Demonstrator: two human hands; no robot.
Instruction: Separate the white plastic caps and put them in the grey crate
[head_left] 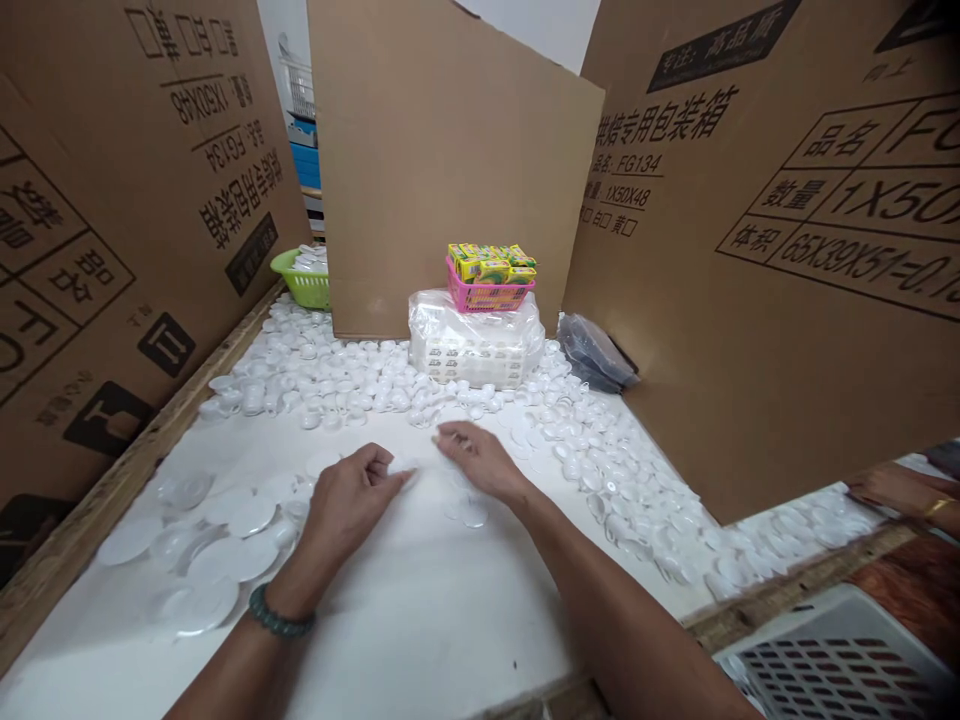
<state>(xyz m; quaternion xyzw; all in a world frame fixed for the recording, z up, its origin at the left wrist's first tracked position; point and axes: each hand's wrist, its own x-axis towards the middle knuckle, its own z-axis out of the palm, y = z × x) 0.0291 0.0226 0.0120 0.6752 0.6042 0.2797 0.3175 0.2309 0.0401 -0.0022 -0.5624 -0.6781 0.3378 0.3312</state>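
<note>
My left hand lies on the white table, fingers curled round a small white plastic piece at its fingertips. My right hand rests just right of it, fingers pinched low on something small and white that I cannot make out. A heap of small white plastic cups and lids spreads across the far half of the table, right behind both hands. Flat round white lids lie in a loose pile left of my left hand. A green bead bracelet sits on my left wrist.
Tall cardboard boxes wall in the table on the left, back and right. A pink basket of yellow packets stands on a plastic-wrapped stack. A green basket is at back left, a white crate at lower right. Another person's hand shows at right.
</note>
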